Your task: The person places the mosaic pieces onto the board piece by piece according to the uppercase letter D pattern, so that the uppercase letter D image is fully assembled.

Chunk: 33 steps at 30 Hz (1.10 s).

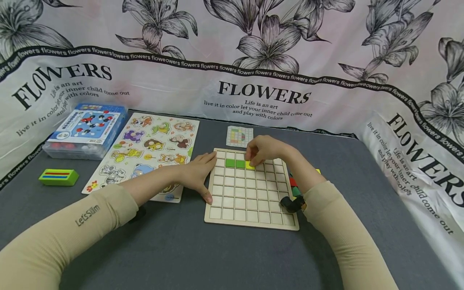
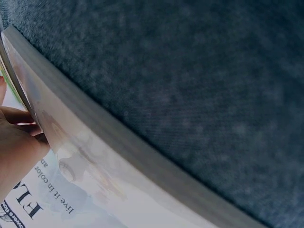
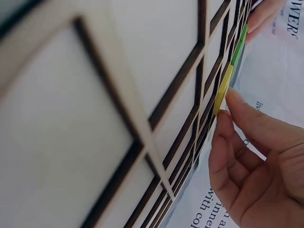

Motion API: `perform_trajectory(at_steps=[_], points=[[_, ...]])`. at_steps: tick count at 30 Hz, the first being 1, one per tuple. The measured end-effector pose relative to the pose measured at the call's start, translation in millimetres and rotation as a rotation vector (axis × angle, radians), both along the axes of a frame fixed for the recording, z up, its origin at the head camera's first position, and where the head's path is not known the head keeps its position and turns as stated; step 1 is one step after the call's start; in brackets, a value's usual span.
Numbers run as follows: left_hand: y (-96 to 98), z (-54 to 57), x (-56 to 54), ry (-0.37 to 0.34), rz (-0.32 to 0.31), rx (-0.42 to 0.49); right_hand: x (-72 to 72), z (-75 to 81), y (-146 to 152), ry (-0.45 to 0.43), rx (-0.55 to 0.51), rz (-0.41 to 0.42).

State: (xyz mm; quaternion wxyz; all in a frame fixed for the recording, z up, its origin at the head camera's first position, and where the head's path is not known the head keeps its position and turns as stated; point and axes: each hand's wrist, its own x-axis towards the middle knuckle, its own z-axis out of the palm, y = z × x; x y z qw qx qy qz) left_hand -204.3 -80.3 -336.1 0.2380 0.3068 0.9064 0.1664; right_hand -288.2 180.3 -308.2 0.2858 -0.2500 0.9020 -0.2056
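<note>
With the right hand (image 1: 266,150), pinched a yellow tile (image 1: 248,165) between thumb and forefinger, holding it at the second row from the far edge of a wooden grid board (image 1: 241,192), just right of two green tiles (image 1: 240,163). Could not tell how fully seated. Worked at a desk (image 1: 163,249) covered in dark grey, before a pale cloth (image 1: 217,48) printed with black line-drawn blooms, a dark lettered band and the word FLOWERS. Had a small gridded card (image 1: 239,137) just beyond the grid and, near its left side, a board of animal pictures (image 1: 159,155). Farther left, had a clear box (image 1: 88,129) with a blue label and, in front of that, a striped green block (image 1: 59,177). At the right, saw loose coloured pieces (image 1: 293,182) partly hidden behind the right forearm. Had both arms extended from the near side in beige sleeves (image 1: 348,225), with a dark object (image 1: 291,204) at the right wrist. Held the right hand arched above the far cells, thumb and fingers downward. Rested the left hand (image 1: 198,174) along the grid's left edge, fingers extended, thumb spread wide toward the near corner.
</note>
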Motion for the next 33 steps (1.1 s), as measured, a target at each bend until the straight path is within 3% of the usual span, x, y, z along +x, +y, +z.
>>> perform_trajectory(at_steps=[11,23,33], points=[[-3.9,1.4,3.8,-0.017,-0.002,-0.004,-0.5,0.3,14,0.027,0.001,-0.036],[10.1,-5.9,-3.8,0.006,0.000,0.011,-0.4,31.3,61,0.047,0.057,-0.061],[1.5,-3.7,0.4,-0.014,-0.002,-0.031,3.4,17.4,97,-0.006,0.062,-0.094]])
